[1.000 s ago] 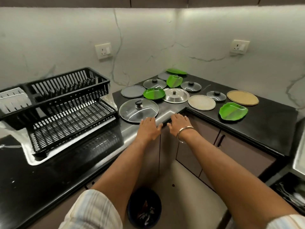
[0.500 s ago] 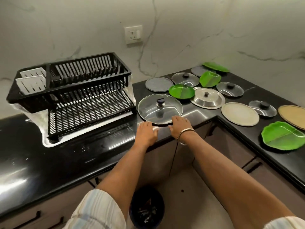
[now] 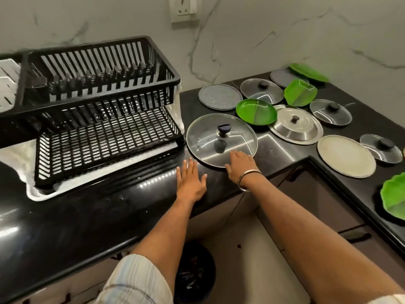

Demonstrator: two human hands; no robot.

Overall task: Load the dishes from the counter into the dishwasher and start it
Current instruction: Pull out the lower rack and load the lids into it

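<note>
Here, right hand: we see our right hand [image 3: 240,164] lying flat with straight fingers [image 3: 235,155] spread over the near rim of the large glass lid [image 3: 221,139]; it rests on the lid and grips nothing.
Left hand: our left hand [image 3: 190,181] lies palm down on the black counter [image 3: 92,218], fingers straight and slightly fanned, just left of the lid's near edge; we cannot tell whether the fingertips touch the rim.
Wrist: a metal bangle [image 3: 248,178] circles our right wrist.
Large glass lid: it lies flat on the counter with its dark knob [image 3: 223,129] up, just right of the dish rack [image 3: 96,110].
Dish rack: a black two-tier plastic rack stands on a pale tray [image 3: 32,194], both tiers holding no dishes that we can see.
Nearest dishes: a round green divided plate [image 3: 256,111] sits behind the lid, beside a steel lid [image 3: 295,125]; a grey plate [image 3: 220,96] lies to the green plate's left.
Farther dishes: three smaller glass lids [image 3: 262,91] [image 3: 331,111] [image 3: 380,148], a leaf-shaped green plate [image 3: 300,93], a second grey plate [image 3: 282,77], a long green plate [image 3: 309,72] and a pale round plate [image 3: 346,155] spread along the corner.
Right edge: part of another green plate [image 3: 394,198] shows.
Below: a dark bin [image 3: 195,273] stands on the floor between our arms.
</note>
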